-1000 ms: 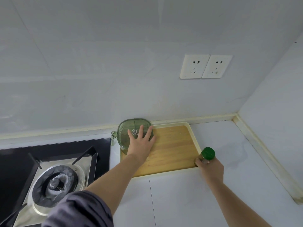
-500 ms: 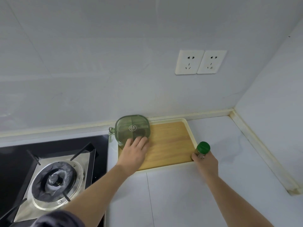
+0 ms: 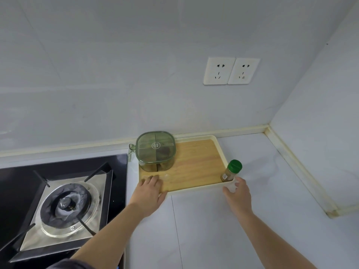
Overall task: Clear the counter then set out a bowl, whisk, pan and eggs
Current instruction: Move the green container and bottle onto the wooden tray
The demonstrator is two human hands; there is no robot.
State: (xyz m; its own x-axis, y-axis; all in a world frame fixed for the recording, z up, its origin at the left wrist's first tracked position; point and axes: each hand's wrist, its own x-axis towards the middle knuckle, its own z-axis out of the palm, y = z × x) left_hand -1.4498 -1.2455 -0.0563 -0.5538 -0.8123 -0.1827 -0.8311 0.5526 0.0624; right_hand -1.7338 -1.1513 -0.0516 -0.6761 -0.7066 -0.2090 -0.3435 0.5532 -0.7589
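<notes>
**Two Grips Set: Clearing Step in Hand**

1. Grip state. The left hand (image 3: 149, 193) lies over the near-left rim of the tray (image 3: 194, 189), with its fingers on the wooden floor and its thumb outside the rim, so it pinches the edge. The right hand (image 3: 238, 194) has its fingers curled round the near-right corner. Whether they also touch the spice bottle (image 3: 231, 170) cannot be told.

2. Load. The spice bottle stands upright in the near-right corner of the tray, just beyond the right grip. The green container (image 3: 155, 150), with its lid on, stands in the far-left corner. Wooden floor shows between the two.

3. Position. The tray rests flat on the table (image 3: 213, 230) with its far rim against the back wall. It sits just right of the stove (image 3: 66, 206) and below the sockets (image 3: 231, 70).

4. Step. Judged from the grips, the clearing stage is under way: the tray and its load are to leave the table as one unit. No bowl, whisk, pan or eggs are in view, so the setting-out stage has not begun.

5. Next move. Raise both near corners evenly and keep the tray level. The bottle is tall and narrow and is likely to topple if the tray tilts. The container weights the far-left side, so expect that corner to dip. Draw the tray clear of the wall before turning away.
</notes>
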